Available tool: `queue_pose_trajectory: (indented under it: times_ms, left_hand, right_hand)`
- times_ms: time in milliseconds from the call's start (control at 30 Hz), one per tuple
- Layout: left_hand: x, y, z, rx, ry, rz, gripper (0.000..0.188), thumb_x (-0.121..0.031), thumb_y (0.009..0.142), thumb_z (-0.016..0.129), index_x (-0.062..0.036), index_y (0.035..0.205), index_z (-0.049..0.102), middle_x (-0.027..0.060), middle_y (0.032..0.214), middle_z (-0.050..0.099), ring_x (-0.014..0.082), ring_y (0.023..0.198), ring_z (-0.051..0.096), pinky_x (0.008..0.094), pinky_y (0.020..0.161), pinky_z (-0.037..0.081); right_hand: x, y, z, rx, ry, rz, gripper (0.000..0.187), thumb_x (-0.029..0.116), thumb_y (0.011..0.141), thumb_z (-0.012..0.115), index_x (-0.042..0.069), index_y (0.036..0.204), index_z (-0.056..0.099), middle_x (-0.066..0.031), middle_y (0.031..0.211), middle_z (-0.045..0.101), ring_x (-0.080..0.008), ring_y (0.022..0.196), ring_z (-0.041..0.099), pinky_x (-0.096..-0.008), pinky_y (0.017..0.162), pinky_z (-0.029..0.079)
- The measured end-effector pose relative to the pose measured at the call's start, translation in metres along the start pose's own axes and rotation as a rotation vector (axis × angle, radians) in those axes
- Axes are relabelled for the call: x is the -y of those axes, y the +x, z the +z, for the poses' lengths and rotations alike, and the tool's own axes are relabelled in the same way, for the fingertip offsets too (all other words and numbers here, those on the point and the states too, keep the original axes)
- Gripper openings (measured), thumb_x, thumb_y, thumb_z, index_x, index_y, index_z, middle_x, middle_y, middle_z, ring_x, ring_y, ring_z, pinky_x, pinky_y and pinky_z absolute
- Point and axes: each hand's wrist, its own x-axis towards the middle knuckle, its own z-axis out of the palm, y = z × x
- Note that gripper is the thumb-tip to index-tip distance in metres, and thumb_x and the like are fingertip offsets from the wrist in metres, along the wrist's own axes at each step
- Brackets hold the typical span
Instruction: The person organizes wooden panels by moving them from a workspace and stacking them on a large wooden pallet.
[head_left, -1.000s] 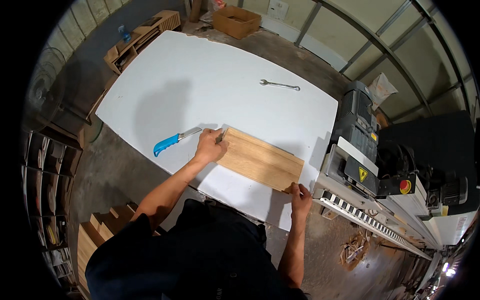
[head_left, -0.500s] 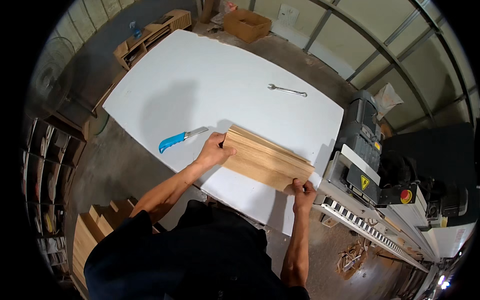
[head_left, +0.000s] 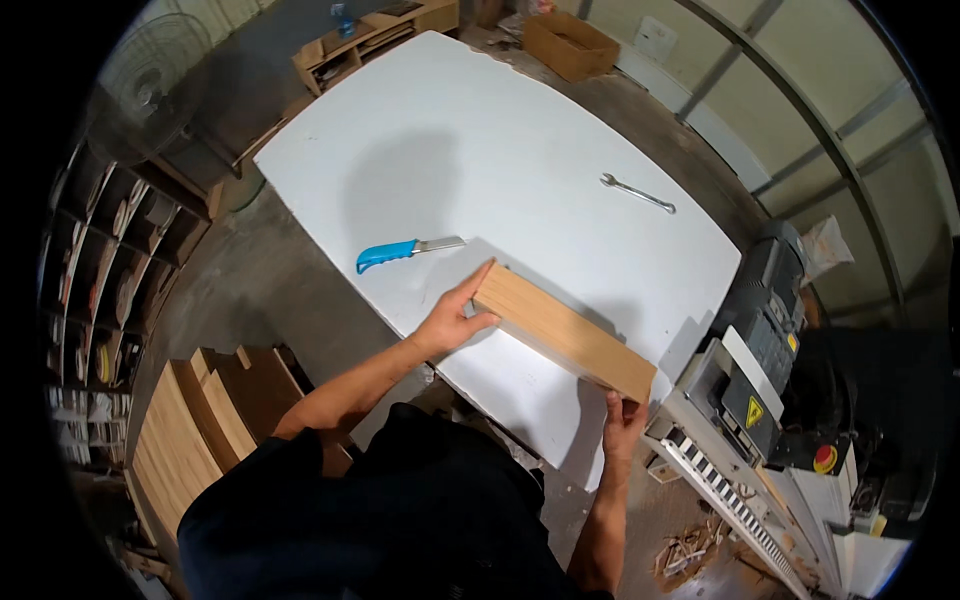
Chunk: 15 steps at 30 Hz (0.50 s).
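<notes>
A light wooden board [head_left: 562, 333] stands tilted up on its long edge over the white tabletop [head_left: 520, 170]. My left hand [head_left: 452, 318] grips its left end, fingers spread along the end face. At the board's right end, near the table's front corner, my right hand [head_left: 624, 418] holds it from below. A scraper with a blue handle [head_left: 402, 253] lies on the table just left of my left hand.
A metal wrench [head_left: 637, 193] lies toward the table's far right. A woodworking machine [head_left: 775, 390] stands close on the right. Stacked wooden boards [head_left: 205, 425] sit on the floor at left, beside shelving [head_left: 110, 290]. A cardboard box [head_left: 570, 45] lies beyond the table.
The board lay flat on the table a second ago; both hands have tipped it up onto its edge. The view has shifted slightly.
</notes>
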Motion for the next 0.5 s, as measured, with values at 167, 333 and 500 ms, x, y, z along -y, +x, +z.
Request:
queue_pose_trajectory:
  times_ms: [167, 333, 500]
  left_hand:
    - [-0.003, -0.005, -0.001, 0.036, -0.086, -0.079, 0.081, -0.013, 0.082, 0.066, -0.0097, 0.147, 0.018, 0.0104, 0.135, 0.047, 0.0108, 0.099, 0.050, 0.0209, 0.065, 0.043]
    - [-0.001, -0.011, -0.001, 0.060, -0.103, -0.124, 0.080, -0.013, 0.083, 0.065, -0.0084, 0.147, 0.018, 0.0108, 0.134, 0.048, 0.0112, 0.101, 0.052, 0.0221, 0.072, 0.046]
    - [-0.008, -0.009, -0.001, 0.086, -0.258, -0.123, 0.076, -0.008, 0.086, 0.063, -0.0046, 0.146, 0.018, 0.0103, 0.141, 0.040, 0.0151, 0.129, 0.037, 0.0301, 0.108, 0.026]
  right_hand:
    - [0.002, -0.003, 0.011, -0.056, -0.020, -0.094, 0.037, 0.016, 0.090, 0.061, 0.000, 0.121, 0.047, -0.0082, 0.112, 0.057, -0.0160, 0.106, 0.051, -0.0292, 0.094, 0.037]
    - [-0.008, -0.005, 0.001, 0.047, -0.055, 0.002, 0.053, 0.011, 0.092, 0.055, -0.001, 0.138, 0.031, -0.0127, 0.134, 0.044, -0.0206, 0.123, 0.040, -0.0319, 0.104, 0.029]
    - [-0.016, -0.007, 0.006, -0.036, 0.020, 0.027, 0.052, 0.008, 0.092, 0.054, -0.001, 0.138, 0.031, -0.0120, 0.133, 0.045, -0.0198, 0.123, 0.041, -0.0309, 0.103, 0.029]
